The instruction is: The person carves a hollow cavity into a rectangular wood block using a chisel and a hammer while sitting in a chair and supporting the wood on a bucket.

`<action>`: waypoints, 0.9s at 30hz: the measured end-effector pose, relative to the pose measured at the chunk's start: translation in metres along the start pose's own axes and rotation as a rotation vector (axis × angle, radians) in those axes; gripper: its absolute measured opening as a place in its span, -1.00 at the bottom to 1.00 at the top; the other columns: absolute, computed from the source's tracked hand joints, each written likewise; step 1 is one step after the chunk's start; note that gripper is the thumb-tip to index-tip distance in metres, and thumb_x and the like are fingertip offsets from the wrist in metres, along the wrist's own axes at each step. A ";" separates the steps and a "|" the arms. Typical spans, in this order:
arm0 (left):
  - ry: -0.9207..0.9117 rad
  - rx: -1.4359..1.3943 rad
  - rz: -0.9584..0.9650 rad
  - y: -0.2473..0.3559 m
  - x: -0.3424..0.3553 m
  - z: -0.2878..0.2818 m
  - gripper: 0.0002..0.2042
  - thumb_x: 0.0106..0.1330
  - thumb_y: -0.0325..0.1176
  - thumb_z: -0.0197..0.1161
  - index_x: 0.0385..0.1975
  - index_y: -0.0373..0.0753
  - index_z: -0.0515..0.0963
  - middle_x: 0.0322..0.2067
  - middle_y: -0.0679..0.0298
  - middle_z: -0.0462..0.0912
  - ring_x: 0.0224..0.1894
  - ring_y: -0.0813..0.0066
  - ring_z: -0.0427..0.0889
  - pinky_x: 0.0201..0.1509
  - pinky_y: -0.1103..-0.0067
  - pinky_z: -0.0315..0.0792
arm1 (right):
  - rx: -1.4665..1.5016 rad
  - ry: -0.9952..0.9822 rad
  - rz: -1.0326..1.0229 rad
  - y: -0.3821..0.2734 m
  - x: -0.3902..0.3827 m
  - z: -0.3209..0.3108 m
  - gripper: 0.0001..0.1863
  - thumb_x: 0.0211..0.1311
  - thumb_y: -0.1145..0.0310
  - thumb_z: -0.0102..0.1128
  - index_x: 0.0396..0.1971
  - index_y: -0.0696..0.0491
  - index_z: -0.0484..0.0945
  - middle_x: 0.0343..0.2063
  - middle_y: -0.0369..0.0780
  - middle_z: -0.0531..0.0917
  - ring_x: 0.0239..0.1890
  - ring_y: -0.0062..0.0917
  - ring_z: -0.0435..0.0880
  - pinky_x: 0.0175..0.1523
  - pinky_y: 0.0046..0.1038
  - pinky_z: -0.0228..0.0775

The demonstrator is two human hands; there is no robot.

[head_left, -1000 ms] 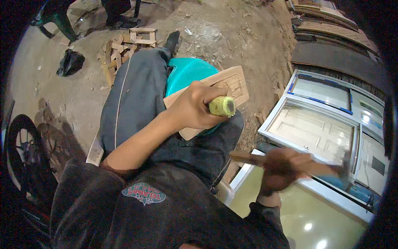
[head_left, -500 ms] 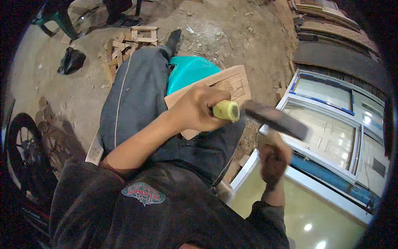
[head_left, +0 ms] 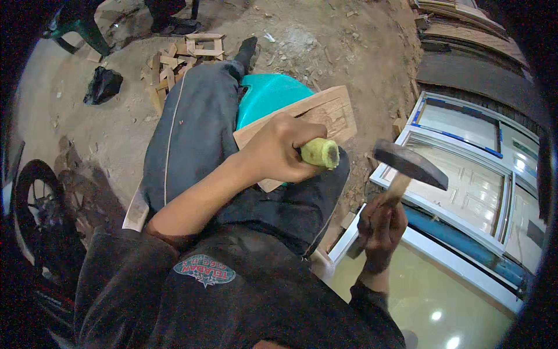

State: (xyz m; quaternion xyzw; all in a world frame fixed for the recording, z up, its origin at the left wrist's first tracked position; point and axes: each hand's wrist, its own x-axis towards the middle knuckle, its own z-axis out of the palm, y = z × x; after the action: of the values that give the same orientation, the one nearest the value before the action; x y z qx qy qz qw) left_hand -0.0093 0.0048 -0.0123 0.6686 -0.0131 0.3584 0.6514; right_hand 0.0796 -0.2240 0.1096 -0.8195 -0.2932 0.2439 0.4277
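Observation:
My left hand (head_left: 285, 151) is closed round the yellow-green handle of a chisel (head_left: 321, 153), whose worn butt end faces up toward me. The chisel's blade is hidden below my fist. Under that hand a wooden board (head_left: 334, 107) lies tilted across a teal plastic seat or stool (head_left: 273, 93) between my legs; a recess is cut in its face. To the right, my right hand (head_left: 381, 224) grips the wooden handle of a hammer (head_left: 411, 164). Its dark metal head is raised, apart from the chisel's butt.
Wooden offcuts and small frames (head_left: 168, 67) lie on the dirt floor ahead, near a black plastic bag (head_left: 103, 85). White-framed panels (head_left: 459, 168) lean at right, by a pale shiny surface (head_left: 407, 291). A wheel (head_left: 40, 198) stands at left, and a dark green chair (head_left: 81, 29) far left.
The hammer has moved right and away from the chisel's butt, with my right hand drawn slightly down. My left hand still holds the chisel over the board.

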 end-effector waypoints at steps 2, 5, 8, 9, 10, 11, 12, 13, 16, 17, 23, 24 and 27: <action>0.012 0.046 -0.018 0.001 0.001 0.001 -0.81 -0.13 -0.41 0.38 -0.59 -0.24 0.46 -0.66 0.16 0.48 -0.61 0.21 0.49 -0.51 0.46 0.32 | 0.275 0.181 0.147 0.012 -0.013 0.015 -0.60 0.39 0.01 -0.06 -0.29 0.10 0.37 -0.65 -0.28 0.44 -0.73 -0.63 0.38 -0.68 -0.58 0.18; 0.004 0.048 -0.158 0.006 0.004 -0.002 -0.83 0.00 -0.41 0.41 -0.56 -0.25 0.51 -0.65 0.31 0.53 -0.61 0.56 0.51 -0.50 0.59 0.37 | 0.414 0.278 0.300 0.031 -0.019 0.034 -0.64 0.42 0.04 -0.10 -0.36 0.06 0.35 -0.72 -0.32 0.37 -0.76 -0.68 0.31 -0.72 -0.61 0.13; 0.279 0.077 -0.289 -0.001 0.000 -0.017 -0.77 -0.01 -0.42 0.48 -0.45 -0.21 0.51 -0.51 0.35 0.60 -0.55 0.61 0.53 -0.48 0.61 0.43 | 0.478 0.232 0.400 0.066 -0.029 0.048 -0.66 0.43 0.08 -0.09 -0.41 0.04 0.33 -0.73 -0.34 0.33 -0.79 -0.71 0.24 -0.72 -0.62 0.11; 0.439 -0.077 -0.391 -0.002 -0.001 -0.020 -0.75 0.03 -0.50 0.42 -0.37 -0.20 0.46 -0.49 0.34 0.56 -0.57 0.56 0.50 -0.46 0.58 0.46 | 0.454 0.212 0.425 0.072 -0.026 0.054 -0.67 0.43 0.09 -0.09 -0.42 0.05 0.33 -0.73 -0.34 0.32 -0.80 -0.71 0.23 -0.72 -0.63 0.10; 0.518 -0.299 -0.380 -0.002 0.003 -0.023 -0.81 0.17 -0.40 0.32 -0.55 -0.19 0.41 -0.68 0.37 0.46 -0.62 0.67 0.43 -0.59 0.65 0.30 | 0.432 0.191 0.450 0.075 -0.024 0.057 -0.67 0.43 0.10 -0.10 -0.42 0.05 0.32 -0.73 -0.33 0.30 -0.81 -0.71 0.22 -0.72 -0.64 0.10; 0.556 -0.519 -0.311 -0.010 0.001 -0.033 -0.80 0.24 -0.36 0.25 -0.50 -0.17 0.33 -0.69 0.32 0.41 -0.67 0.59 0.39 -0.66 0.61 0.28 | 0.451 0.180 0.464 0.078 -0.023 0.061 -0.67 0.42 0.11 -0.09 -0.44 0.05 0.33 -0.73 -0.33 0.30 -0.80 -0.72 0.23 -0.72 -0.64 0.09; 0.594 -0.652 -0.265 -0.003 0.006 -0.030 -0.79 0.29 -0.33 0.18 -0.46 -0.15 0.27 -0.69 0.35 0.32 -0.71 0.57 0.29 -0.68 0.61 0.22 | 0.475 0.164 0.479 0.081 -0.023 0.059 -0.67 0.42 0.12 -0.08 -0.45 0.05 0.33 -0.73 -0.34 0.31 -0.80 -0.73 0.23 -0.71 -0.65 0.09; 0.594 -0.634 -0.183 0.006 0.012 -0.024 -0.82 0.30 -0.35 0.15 -0.43 -0.15 0.27 -0.68 0.35 0.29 -0.70 0.56 0.27 -0.67 0.59 0.21 | 0.498 0.148 0.492 0.082 -0.022 0.057 -0.67 0.42 0.13 -0.07 -0.46 0.06 0.33 -0.72 -0.35 0.32 -0.79 -0.74 0.23 -0.70 -0.65 0.09; 0.577 -0.647 -0.081 0.019 0.018 -0.017 -0.88 0.31 -0.38 0.11 -0.39 -0.17 0.30 -0.64 0.33 0.28 -0.67 0.54 0.26 -0.63 0.55 0.23 | 0.403 0.075 0.473 0.077 -0.019 0.047 -0.71 0.40 0.18 -0.02 -0.45 0.07 0.36 -0.71 -0.39 0.33 -0.76 -0.78 0.25 -0.67 -0.66 0.09; 0.581 -0.660 -0.067 0.021 0.018 -0.017 -0.89 0.31 -0.39 0.10 -0.38 -0.18 0.30 -0.63 0.31 0.29 -0.66 0.53 0.26 -0.61 0.53 0.25 | 0.350 0.061 0.431 0.079 -0.019 0.044 -0.73 0.39 0.19 -0.01 -0.44 0.07 0.37 -0.71 -0.40 0.33 -0.74 -0.79 0.25 -0.65 -0.66 0.09; 0.452 -0.424 -0.105 0.010 0.009 -0.004 -0.92 0.26 -0.48 0.06 -0.32 -0.23 0.32 -0.62 0.26 0.32 -0.67 0.50 0.28 -0.62 0.54 0.26 | 0.153 0.072 0.386 0.082 -0.021 0.037 -0.65 0.30 0.16 0.10 -0.46 0.19 0.46 -0.71 -0.20 0.45 -0.62 -0.54 0.42 -0.46 -0.38 0.26; 0.451 -0.397 -0.109 0.010 0.008 -0.003 -0.92 0.25 -0.49 0.06 -0.32 -0.24 0.31 -0.63 0.25 0.32 -0.67 0.50 0.27 -0.63 0.54 0.25 | 0.134 0.092 0.386 0.078 -0.021 0.036 -0.65 0.30 0.16 0.10 -0.46 0.19 0.46 -0.71 -0.19 0.45 -0.62 -0.54 0.42 -0.46 -0.37 0.26; 0.416 -0.462 -0.117 0.005 0.009 0.000 -0.90 0.23 -0.51 0.07 -0.33 -0.23 0.29 -0.65 0.23 0.33 -0.70 0.51 0.25 -0.67 0.56 0.23 | 0.043 0.122 0.413 0.075 -0.019 0.030 -0.66 0.30 0.16 0.11 -0.43 0.19 0.48 -0.70 -0.18 0.46 -0.61 -0.53 0.43 -0.44 -0.36 0.28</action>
State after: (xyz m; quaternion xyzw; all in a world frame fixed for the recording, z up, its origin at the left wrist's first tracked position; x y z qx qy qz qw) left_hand -0.0048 0.0076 -0.0038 0.4150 0.0781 0.4368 0.7942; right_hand 0.0668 -0.2548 0.0338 -0.8661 -0.0875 0.2826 0.4028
